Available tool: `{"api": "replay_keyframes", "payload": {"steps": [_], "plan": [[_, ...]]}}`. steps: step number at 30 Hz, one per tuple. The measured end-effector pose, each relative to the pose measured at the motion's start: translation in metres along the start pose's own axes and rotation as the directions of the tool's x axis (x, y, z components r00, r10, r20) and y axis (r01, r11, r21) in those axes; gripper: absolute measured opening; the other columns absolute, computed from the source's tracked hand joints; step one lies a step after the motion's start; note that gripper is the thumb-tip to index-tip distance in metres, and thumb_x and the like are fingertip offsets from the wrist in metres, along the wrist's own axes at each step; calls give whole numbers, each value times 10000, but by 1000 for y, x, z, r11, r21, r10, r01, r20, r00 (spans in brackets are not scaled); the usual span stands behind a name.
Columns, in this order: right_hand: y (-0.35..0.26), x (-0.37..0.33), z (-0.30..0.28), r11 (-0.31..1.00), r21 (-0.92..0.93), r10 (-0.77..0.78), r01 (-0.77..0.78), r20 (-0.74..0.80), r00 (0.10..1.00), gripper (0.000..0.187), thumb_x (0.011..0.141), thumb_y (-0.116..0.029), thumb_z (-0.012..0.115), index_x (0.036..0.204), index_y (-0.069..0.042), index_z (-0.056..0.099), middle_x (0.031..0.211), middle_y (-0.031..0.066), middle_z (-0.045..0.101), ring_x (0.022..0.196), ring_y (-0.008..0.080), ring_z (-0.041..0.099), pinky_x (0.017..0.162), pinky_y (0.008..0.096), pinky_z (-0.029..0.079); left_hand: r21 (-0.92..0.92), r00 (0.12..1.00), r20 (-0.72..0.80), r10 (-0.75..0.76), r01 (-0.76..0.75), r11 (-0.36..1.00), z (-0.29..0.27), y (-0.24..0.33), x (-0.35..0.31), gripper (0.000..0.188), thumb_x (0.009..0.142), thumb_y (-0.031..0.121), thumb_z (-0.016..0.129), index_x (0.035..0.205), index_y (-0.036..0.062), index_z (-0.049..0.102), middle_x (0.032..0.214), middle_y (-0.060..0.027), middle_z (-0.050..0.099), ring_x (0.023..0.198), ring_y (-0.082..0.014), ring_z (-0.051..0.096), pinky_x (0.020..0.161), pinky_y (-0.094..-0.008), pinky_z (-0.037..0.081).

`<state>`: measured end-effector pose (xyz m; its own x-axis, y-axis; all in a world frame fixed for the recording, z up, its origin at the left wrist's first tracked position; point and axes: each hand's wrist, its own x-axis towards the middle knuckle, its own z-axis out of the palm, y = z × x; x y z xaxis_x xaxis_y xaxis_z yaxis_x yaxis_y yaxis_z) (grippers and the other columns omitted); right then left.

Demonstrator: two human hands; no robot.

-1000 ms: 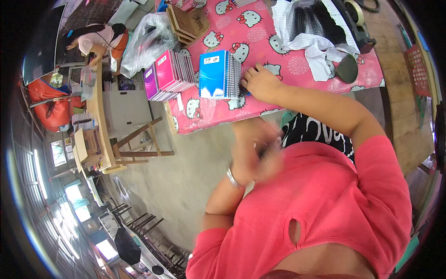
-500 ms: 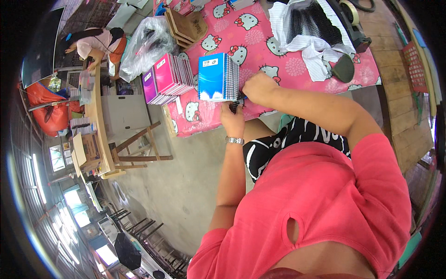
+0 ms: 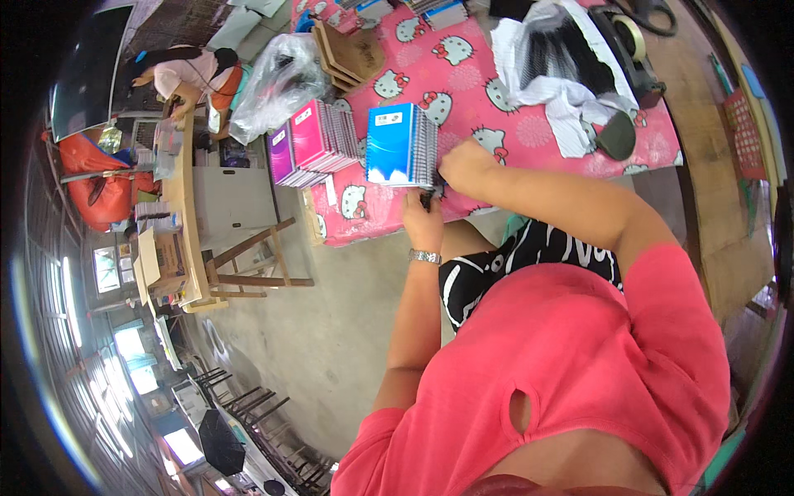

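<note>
A stack of blue spiral notebooks (image 3: 390, 145) lies on the pink patterned tablecloth (image 3: 397, 217), wire coils along its right side. Just in front of the stack, at the table edge, my left hand (image 3: 423, 219) is closed on a small black piece, too small to name. My right hand (image 3: 470, 168) is curled closed by the stack's front right corner; what its fingers hold, if anything, is hidden. Left of the blue stack stand pink notebooks (image 3: 311, 136) and purple notebooks (image 3: 282, 155).
Clear plastic bag (image 3: 279, 87) and brown wooden boards (image 3: 347, 54) lie behind the notebooks. At the right are a bundle of black coils (image 3: 571, 54) on white paper and a tape dispenser (image 3: 641, 66). A person (image 3: 186, 74) bends over a wooden table (image 3: 188, 215) at the left.
The whole view has shifted slightly, so the table and notebooks appear a little further right and lower. Both hands stay by the blue stack, with the left wrist turned slightly.
</note>
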<state>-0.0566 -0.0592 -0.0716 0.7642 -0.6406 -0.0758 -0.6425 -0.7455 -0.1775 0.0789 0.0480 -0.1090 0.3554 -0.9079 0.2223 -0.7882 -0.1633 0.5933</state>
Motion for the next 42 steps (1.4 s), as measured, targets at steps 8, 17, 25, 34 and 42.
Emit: {"api": "replay_keyframes", "payload": {"steps": [8,17,25,34,42], "plan": [[58,-72,3,993,114,3,30,-286,958,383,736,-275,682,1068,-91,630,980,140,638,972,307,603,871,439,455,-570,565,813,-138,821,6,-60,19,-25,103,906,80,572,1007,67,559,925,-62,621,767,-157,589,608,-257,459],[65,-84,13,995,103,39,2,-392,919,390,711,-319,705,1031,-122,601,993,106,554,992,284,512,897,431,390,-895,900,422,-109,432,110,-182,62,179,82,924,27,538,974,5,599,923,-90,646,813,-181,643,662,-268,564],[55,-76,14,990,119,-10,72,-451,893,395,692,-326,712,1017,-130,603,964,99,556,977,278,515,897,427,391,-782,953,211,-218,298,548,-253,-15,335,671,923,306,619,1431,38,272,1404,-252,346,1243,-445,436,1010,-530,464],[62,-82,13,976,213,61,48,-476,877,423,707,-279,684,1073,-111,557,1017,116,548,998,289,520,885,443,390,-438,982,186,30,56,897,-125,51,229,243,886,178,647,1039,-3,594,1250,-177,554,1033,-291,609,888,-378,501],[15,-60,-10,694,634,39,340,-505,862,489,719,-249,721,1151,-95,550,1128,127,536,1084,316,511,911,448,381,-137,854,297,428,-405,904,-53,62,140,410,664,203,843,927,80,554,1459,-196,393,1409,-403,264,1123,-570,182]]}}
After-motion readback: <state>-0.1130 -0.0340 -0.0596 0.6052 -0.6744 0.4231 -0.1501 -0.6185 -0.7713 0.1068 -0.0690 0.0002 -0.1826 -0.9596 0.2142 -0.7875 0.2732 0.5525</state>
